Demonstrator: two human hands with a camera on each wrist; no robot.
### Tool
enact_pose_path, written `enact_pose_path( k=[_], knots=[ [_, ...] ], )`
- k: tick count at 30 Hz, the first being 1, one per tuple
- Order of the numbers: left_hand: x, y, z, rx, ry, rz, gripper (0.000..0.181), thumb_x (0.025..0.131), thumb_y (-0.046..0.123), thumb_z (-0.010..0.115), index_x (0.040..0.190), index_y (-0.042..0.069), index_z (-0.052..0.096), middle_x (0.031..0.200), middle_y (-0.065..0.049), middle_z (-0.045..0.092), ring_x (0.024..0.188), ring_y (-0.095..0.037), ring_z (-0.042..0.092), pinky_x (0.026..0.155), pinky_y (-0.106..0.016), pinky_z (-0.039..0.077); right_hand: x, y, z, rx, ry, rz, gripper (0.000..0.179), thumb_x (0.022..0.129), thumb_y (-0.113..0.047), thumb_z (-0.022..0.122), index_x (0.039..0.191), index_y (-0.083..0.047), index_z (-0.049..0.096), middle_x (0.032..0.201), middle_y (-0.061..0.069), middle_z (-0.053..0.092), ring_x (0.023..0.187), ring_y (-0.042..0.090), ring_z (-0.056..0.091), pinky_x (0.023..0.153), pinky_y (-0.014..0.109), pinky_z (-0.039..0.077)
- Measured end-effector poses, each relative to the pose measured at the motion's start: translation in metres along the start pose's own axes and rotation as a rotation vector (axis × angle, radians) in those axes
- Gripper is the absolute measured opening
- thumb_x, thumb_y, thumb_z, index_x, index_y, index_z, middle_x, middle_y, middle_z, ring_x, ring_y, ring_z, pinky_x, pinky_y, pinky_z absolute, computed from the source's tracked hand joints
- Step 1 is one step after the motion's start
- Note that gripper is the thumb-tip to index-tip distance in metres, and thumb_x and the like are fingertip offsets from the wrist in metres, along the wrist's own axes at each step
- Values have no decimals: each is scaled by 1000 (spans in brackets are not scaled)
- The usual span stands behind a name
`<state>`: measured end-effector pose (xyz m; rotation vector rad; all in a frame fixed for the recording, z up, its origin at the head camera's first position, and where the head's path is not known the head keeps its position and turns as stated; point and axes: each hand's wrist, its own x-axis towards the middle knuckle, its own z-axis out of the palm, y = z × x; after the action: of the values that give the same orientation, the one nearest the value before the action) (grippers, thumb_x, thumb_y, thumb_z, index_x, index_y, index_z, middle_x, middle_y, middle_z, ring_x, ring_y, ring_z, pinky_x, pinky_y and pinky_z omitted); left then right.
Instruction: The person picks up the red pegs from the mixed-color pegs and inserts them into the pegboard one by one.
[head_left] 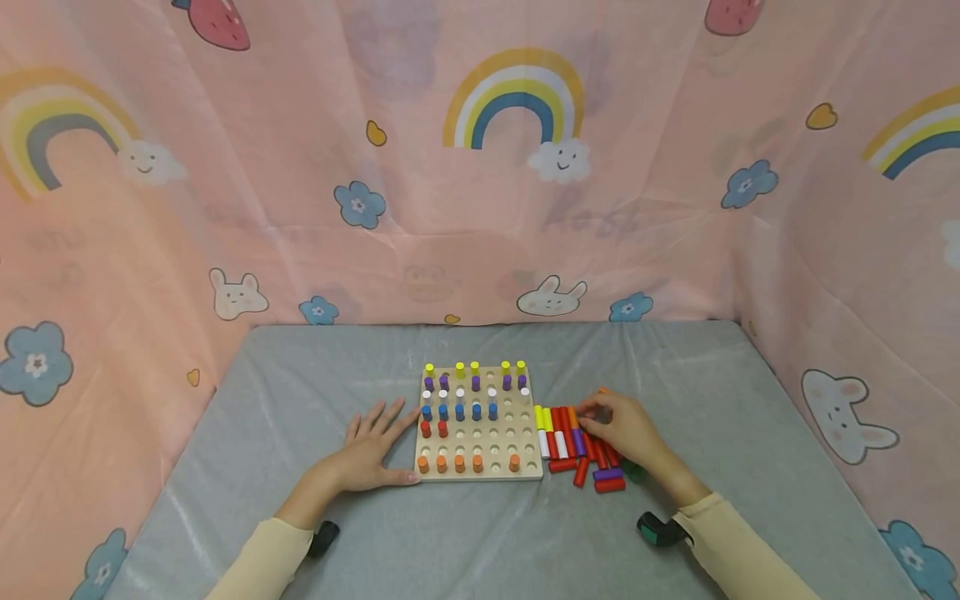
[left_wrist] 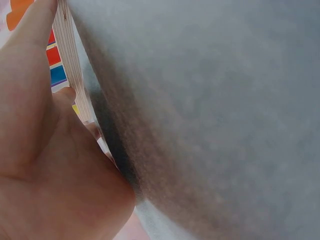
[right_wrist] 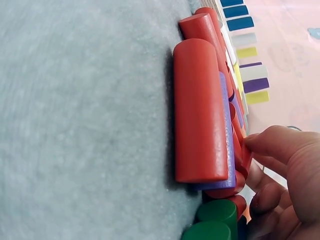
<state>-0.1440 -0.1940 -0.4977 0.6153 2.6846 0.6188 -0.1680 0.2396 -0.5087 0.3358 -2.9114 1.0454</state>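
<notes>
A wooden pegboard (head_left: 480, 477) carries rows of yellow, purple, white, blue, red and orange pegs, with bare holes among them. At its left edge my left hand (head_left: 367, 454) lies with fingers spread, the thumb by the near corner and a fingertip at the side. To the right of the board is a group of loose pegs, and my right hand (head_left: 618, 425) reaches over them. In the right wrist view, its thumb and fingers pinch a red peg (right_wrist: 246, 156) among the others. The fingertips are partly hidden behind the pegs there.
Next to the board, yellow, white, red and purple pegs lie side by side. Nearer me are a loose red peg (right_wrist: 200, 110), a purple peg (head_left: 607, 474) and green pegs (right_wrist: 217, 212). Grey cloth (head_left: 480, 550) covers the table, with pink patterned curtains (head_left: 480, 250) around it.
</notes>
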Motion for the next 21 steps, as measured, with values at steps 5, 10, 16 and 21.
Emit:
enact_pose_path(
  k=[5,10,16,21],
  knots=[
    [3,-8,9,-2,26,12,103,79,67,69,160,26,18,169,-12,8,154,-44,0,116,-72,-2,0,1,0,27,-2,2,17,86,-16,77,102,-13,75,85,-3,69,77,11,56,67,21,46],
    [5,-13,13,1,48,23,103,79,64,72,159,27,19,169,-12,9,154,-44,1,115,-72,-1,1,1,0,32,-8,8,17,86,-16,77,102,-13,75,86,-3,69,77,11,56,67,21,46],
    [5,-11,11,2,34,5,102,80,59,74,160,27,19,169,-11,8,154,-43,0,116,-72,-2,1,0,0,52,-5,24,15,88,-16,75,103,-13,75,92,0,72,83,14,59,72,22,47],
    [3,-8,9,-1,28,6,101,81,58,73,160,25,19,169,-11,7,154,-44,0,116,-72,-2,2,-1,1,83,9,19,15,88,-16,75,103,-13,74,95,1,72,86,15,58,71,20,46]
  ],
)
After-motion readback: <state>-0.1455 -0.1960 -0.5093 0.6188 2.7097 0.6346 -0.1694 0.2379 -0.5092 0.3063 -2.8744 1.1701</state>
